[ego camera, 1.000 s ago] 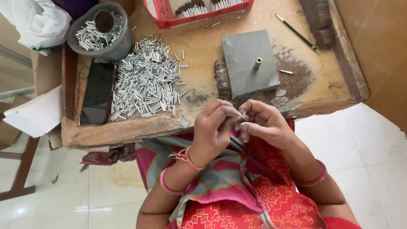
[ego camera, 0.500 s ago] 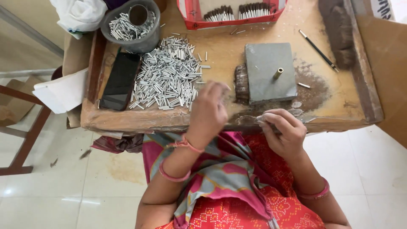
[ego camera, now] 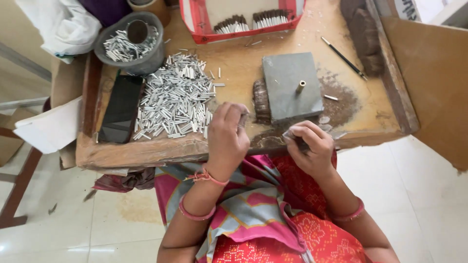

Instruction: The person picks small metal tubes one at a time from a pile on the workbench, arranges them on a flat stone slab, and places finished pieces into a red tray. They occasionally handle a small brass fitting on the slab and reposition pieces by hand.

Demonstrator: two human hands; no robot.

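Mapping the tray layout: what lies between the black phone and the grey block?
In the head view, the pile of small silver tubes lies between the black phone and the grey block.

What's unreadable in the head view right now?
- Left hand: its back hides whatever the fingers grip near the pile of small grey tubes.
- Right hand: pinches a small grey piece, too small to identify.
- Red tray: cut off by the top edge.
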